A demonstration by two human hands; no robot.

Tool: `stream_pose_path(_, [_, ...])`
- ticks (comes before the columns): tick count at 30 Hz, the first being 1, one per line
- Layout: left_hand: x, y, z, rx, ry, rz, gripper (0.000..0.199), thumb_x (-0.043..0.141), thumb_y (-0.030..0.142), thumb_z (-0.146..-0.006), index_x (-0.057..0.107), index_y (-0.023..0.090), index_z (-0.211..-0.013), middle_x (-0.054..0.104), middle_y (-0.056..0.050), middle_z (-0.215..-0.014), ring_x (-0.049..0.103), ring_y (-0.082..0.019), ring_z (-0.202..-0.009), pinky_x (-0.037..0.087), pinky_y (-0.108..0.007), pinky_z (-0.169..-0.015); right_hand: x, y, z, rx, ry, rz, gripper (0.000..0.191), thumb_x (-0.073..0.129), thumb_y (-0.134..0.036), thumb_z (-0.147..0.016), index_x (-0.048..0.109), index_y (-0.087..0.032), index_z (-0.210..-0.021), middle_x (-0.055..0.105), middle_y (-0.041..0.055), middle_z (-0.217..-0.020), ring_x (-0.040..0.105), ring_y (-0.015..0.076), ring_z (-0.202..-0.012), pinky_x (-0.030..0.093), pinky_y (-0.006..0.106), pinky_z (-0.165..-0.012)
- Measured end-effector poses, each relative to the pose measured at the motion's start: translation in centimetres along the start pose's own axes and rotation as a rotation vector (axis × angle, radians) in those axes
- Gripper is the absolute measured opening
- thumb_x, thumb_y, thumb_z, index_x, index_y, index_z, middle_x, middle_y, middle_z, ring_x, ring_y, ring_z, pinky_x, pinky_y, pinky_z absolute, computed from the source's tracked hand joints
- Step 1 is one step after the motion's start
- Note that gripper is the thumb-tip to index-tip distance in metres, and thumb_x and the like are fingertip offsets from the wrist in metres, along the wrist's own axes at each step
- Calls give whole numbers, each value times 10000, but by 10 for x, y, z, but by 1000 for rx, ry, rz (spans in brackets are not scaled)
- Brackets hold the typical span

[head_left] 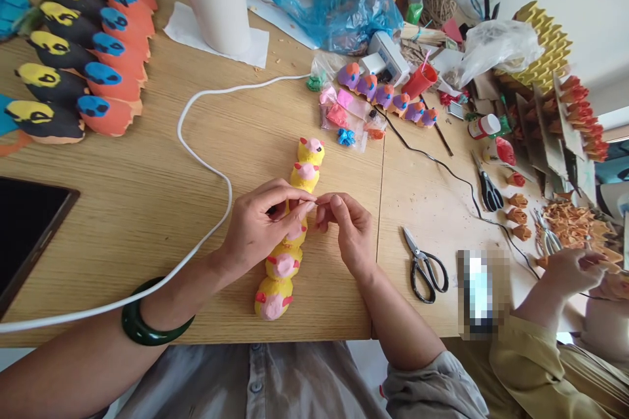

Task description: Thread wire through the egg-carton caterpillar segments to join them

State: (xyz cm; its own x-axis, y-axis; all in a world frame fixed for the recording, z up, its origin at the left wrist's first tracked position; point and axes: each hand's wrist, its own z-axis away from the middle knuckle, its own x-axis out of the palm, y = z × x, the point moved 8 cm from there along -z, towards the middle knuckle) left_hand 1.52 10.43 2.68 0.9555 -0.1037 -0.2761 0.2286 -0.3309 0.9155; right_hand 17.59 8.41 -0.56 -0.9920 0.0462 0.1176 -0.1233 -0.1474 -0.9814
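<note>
A row of yellow painted egg-carton cups [274, 289] with pink faces and red bits lies on the table in front of me, running away from my body. Above its middle cups, my left hand [268, 219] pinches with thumb and forefinger, hiding part of the row. My right hand [348, 228] is pinched too, its fingertips meeting the left ones. Whatever sits between the fingertips is too small to make out. The farthest yellow cup [311, 151] carries a small black mark. Beyond it lie small bags of coloured clay [339, 114] in pink, red and blue.
Black-handled scissors [426, 268] lie to the right, near a blurred phone [477, 291]. A white cable [206, 163] crosses the left side. Painted carton rows [111, 78] and a white bottle [213, 0] stand at the back left. A co-worker's hand [572, 278] works at far right.
</note>
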Motion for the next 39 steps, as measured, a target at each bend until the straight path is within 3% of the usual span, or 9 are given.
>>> stream_pose_path(3, [-2, 0, 0, 11, 21, -13, 85, 730, 269, -981, 804, 228, -984, 749, -17, -861, 627, -136, -696, 471, -286, -623, -2, -5, 3, -27, 49, 24, 354, 684, -548, -979, 773, -219, -883, 639, -25, -645, 575, 111, -573, 501, 273, -594])
stream_pose_path(13, [-1, 10, 2, 156, 39, -130, 86, 722, 211, -991, 801, 231, -1020, 704, 19, -799, 620, -104, -680, 494, -230, -637, 1, -2, 9, -51, 4, 97, 318, 670, -515, -994, 794, -224, -1020, 690, -17, -686, 614, 109, -582, 535, 259, -584])
stream_pose_path(24, [4, 1, 1, 60, -50, -12, 158, 719, 265, -983, 825, 238, -1097, 724, -23, -851, 630, -130, -692, 472, -244, -581, 0, -2, 7, -37, 31, 58, 301, 763, -518, -927, 740, -222, -873, 685, -22, -650, 596, 109, -551, 532, 257, -544])
stream_pose_path(30, [6, -2, -1, 9, -100, 62, 224, 755, 241, -951, 820, 256, -1166, 677, -2, -841, 519, -109, -617, 445, -238, -531, -3, -2, 5, 7, 65, 30, 323, 779, -537, -905, 738, -219, -860, 679, -29, -621, 594, 107, -527, 522, 255, -531])
stream_pose_path(39, [2, -2, 0, -1, -43, 63, 104, 732, 247, -986, 822, 247, -1038, 745, -26, -894, 675, -153, -761, 483, -283, -604, -2, 2, 4, 48, 69, -31, 329, 792, -532, -890, 736, -212, -836, 678, -32, -612, 595, 101, -504, 511, 249, -512])
